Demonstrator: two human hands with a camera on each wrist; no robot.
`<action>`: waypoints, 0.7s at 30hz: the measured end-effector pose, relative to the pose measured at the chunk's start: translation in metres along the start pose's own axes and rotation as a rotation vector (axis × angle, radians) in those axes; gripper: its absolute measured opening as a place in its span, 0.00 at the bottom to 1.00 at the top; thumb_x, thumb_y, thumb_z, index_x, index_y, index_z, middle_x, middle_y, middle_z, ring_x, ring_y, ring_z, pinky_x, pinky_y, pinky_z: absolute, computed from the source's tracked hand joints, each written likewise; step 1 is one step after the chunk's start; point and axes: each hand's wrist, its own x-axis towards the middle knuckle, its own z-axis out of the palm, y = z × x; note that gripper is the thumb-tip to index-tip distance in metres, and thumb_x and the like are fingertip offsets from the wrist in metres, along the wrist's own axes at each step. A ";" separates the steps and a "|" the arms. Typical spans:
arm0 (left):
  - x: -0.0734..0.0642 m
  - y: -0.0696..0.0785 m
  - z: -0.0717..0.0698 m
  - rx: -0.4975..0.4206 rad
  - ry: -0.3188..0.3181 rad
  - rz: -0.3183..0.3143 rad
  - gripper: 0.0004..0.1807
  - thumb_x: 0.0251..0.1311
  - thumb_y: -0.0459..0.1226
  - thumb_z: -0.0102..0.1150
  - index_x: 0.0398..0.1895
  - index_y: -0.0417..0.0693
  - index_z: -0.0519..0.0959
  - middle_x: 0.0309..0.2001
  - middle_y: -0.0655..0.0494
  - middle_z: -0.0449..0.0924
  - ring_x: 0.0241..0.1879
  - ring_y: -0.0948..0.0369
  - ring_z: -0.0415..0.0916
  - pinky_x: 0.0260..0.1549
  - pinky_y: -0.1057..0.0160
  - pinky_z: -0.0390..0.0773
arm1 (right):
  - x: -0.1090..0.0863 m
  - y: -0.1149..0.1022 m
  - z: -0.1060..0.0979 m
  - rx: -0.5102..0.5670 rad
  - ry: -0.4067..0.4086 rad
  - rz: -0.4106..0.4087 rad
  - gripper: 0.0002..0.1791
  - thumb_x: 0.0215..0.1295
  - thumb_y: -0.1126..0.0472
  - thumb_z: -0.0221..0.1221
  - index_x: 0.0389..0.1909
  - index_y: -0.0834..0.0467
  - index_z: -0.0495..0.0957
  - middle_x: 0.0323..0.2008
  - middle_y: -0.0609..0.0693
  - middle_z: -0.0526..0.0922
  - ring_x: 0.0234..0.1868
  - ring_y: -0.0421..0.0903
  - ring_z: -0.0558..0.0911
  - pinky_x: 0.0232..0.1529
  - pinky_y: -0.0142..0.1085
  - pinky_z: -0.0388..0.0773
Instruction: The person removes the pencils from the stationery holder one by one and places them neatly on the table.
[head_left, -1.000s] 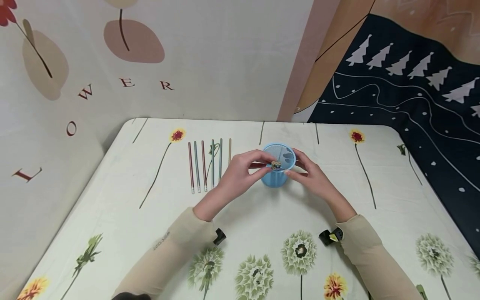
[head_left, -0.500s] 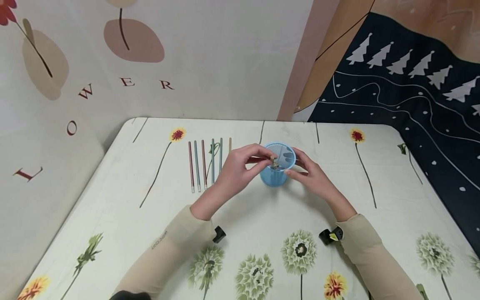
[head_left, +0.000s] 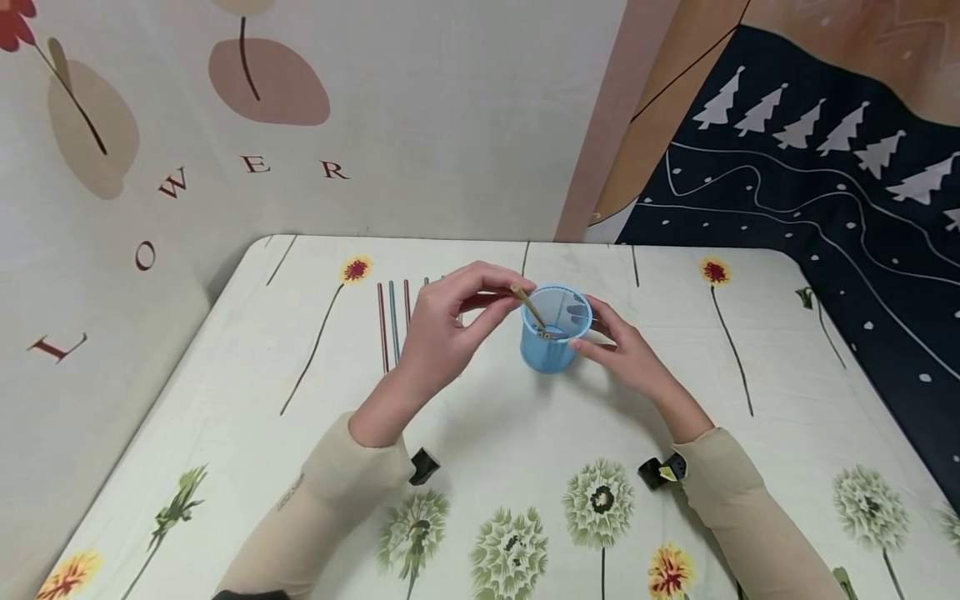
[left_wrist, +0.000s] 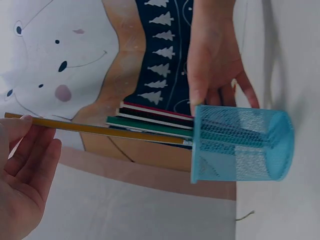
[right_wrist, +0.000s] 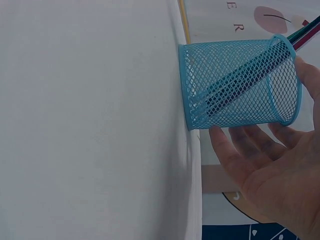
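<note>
A light-blue mesh pen cup point(head_left: 547, 357) stands upright on the table. My right hand point(head_left: 624, 352) holds it round its right side, thumb near the rim. Between thumb and fingertips, my left hand point(head_left: 442, 325) pinches a yellow pencil point(left_wrist: 100, 129) by its upper end, up and left of the cup. That pencil slants down, its lower end with the metal band at the cup's mouth; whether it is just inside the rim I cannot tell. Inside the cup lean a green pencil point(left_wrist: 150, 126) and darker ones, black and red, which also show through the mesh.
Left of the cup, a row of pencils lies on the table: a red pencil point(head_left: 382, 325), a blue-green pencil point(head_left: 393, 321) and several others partly behind my left hand. A flower-print cloth point(head_left: 510, 467) covers the table. Fabric backdrops point(head_left: 450, 125) rise behind it.
My left hand has moved up and left from the cup's mouth, drawing the yellow pencil upward so more of it shows. My right hand has stayed on the cup.
</note>
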 end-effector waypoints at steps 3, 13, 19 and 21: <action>0.002 0.008 -0.007 -0.032 0.045 0.022 0.09 0.60 0.23 0.63 0.44 0.34 0.82 0.43 0.43 0.87 0.44 0.58 0.86 0.48 0.63 0.87 | 0.000 0.000 0.000 0.003 0.000 -0.003 0.38 0.72 0.61 0.59 0.78 0.55 0.53 0.73 0.62 0.64 0.74 0.64 0.65 0.67 0.63 0.71; 0.006 0.030 -0.029 -0.105 0.165 0.127 0.08 0.58 0.18 0.60 0.41 0.25 0.79 0.41 0.48 0.87 0.45 0.65 0.85 0.46 0.60 0.88 | 0.000 0.002 0.000 0.007 -0.005 -0.011 0.38 0.72 0.61 0.58 0.78 0.55 0.52 0.73 0.62 0.63 0.74 0.64 0.63 0.67 0.64 0.71; 0.004 0.033 -0.040 -0.159 0.243 0.176 0.10 0.64 0.25 0.60 0.40 0.19 0.74 0.43 0.65 0.85 0.43 0.62 0.86 0.44 0.62 0.88 | 0.000 0.003 0.000 0.015 -0.004 -0.010 0.38 0.72 0.61 0.58 0.78 0.55 0.53 0.73 0.62 0.63 0.74 0.64 0.63 0.67 0.64 0.70; 0.003 0.034 -0.044 -0.155 0.272 0.173 0.11 0.64 0.25 0.60 0.40 0.19 0.74 0.42 0.64 0.85 0.42 0.61 0.86 0.44 0.62 0.88 | 0.000 0.003 0.000 0.015 -0.003 -0.013 0.38 0.72 0.61 0.58 0.78 0.55 0.53 0.73 0.62 0.63 0.74 0.64 0.63 0.67 0.64 0.70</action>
